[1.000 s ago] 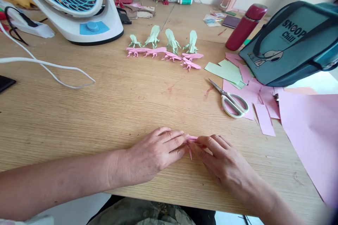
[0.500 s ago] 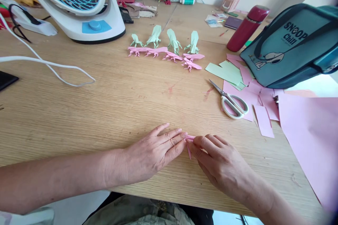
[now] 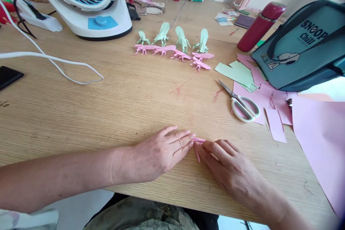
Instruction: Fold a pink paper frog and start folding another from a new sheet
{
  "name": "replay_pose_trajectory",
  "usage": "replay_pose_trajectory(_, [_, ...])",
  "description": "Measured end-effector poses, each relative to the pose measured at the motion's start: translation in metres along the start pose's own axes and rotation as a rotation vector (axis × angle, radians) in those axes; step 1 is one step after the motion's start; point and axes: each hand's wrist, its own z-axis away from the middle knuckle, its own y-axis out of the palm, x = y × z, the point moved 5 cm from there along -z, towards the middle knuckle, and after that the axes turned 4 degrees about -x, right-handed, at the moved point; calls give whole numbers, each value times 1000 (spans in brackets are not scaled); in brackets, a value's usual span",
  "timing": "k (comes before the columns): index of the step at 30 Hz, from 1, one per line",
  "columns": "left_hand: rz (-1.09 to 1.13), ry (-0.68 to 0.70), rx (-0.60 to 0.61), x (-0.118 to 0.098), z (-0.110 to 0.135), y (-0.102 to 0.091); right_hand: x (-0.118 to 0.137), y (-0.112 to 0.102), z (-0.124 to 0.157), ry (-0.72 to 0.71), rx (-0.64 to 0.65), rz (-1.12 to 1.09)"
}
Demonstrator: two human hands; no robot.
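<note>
A small piece of folded pink paper (image 3: pixel 198 140) lies on the wooden table close to its near edge, with a thin pointed strip sticking out toward me. My left hand (image 3: pixel 168 151) lies flat, fingers stretched out, its fingertips touching the paper's left end. From the other side, my right hand (image 3: pixel 226 161) pinches the paper between thumb and forefinger. Part of the paper is hidden under the fingers of both hands.
Several green folded paper insects (image 3: pixel 182 38) and pink ones (image 3: pixel 199 64) stand farther back. Scissors (image 3: pixel 244 107) lie right, by pink paper pieces (image 3: pixel 275 125) and a large pink sheet (image 3: pixel 318 140). Behind are a teal bag (image 3: pixel 302 54), red flask (image 3: pixel 260 28) and fan (image 3: pixel 105 21).
The whole view has shifted slightly, so things appear a little farther right. My left fingers look closer together. Both hands stay at the folded pink paper.
</note>
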Motion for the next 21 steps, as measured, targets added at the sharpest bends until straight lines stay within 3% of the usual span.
replay_pose_trajectory(11, [-46,10,-30,-1,-2,-2,10,1,8,23,-57,100])
replay_pose_trajectory(21, [-21,19,-85,0,-1,0,16,2,7,135,-30,124])
